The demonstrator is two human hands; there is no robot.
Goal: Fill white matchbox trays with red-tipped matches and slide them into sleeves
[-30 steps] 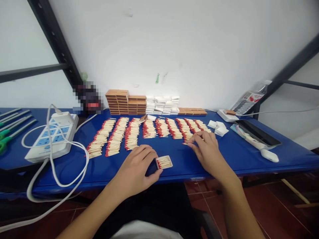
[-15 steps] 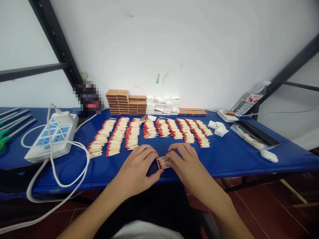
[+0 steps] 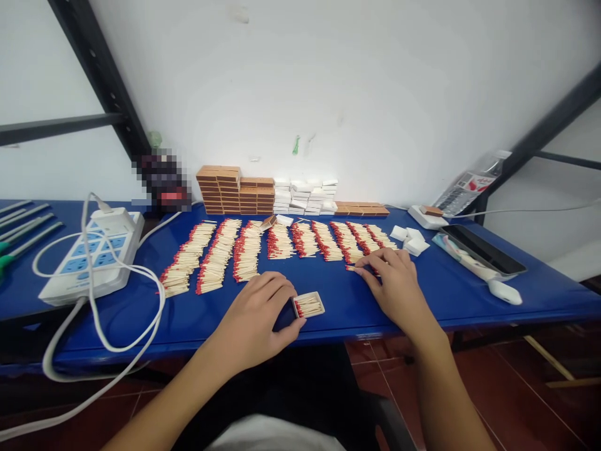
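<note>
Our left hand rests on the blue counter near its front edge. Its fingers and thumb curl round the left end of the small open tray and pin it in place. The tray lies with its long axis running left to right, a little skewed, and holds a few red-tipped sticks laid the same way.

Our right hand is off to the right and slightly farther out, at the near end of the right-hand rows of matches. Its fingers are bent down and drawn close together on the last sticks there. We cannot tell whether they have a stick pinched yet.

From those fingertips the tray lies to the left and a touch nearer to us, with bare counter between. The sticks in the rows lie crosswise, heads to the left, matching the tray's long axis.

Half a second ago our right hand was at the tray, touching its right end opposite the left hand. Now it is back out at the rows, and the left hand has not moved.
</note>
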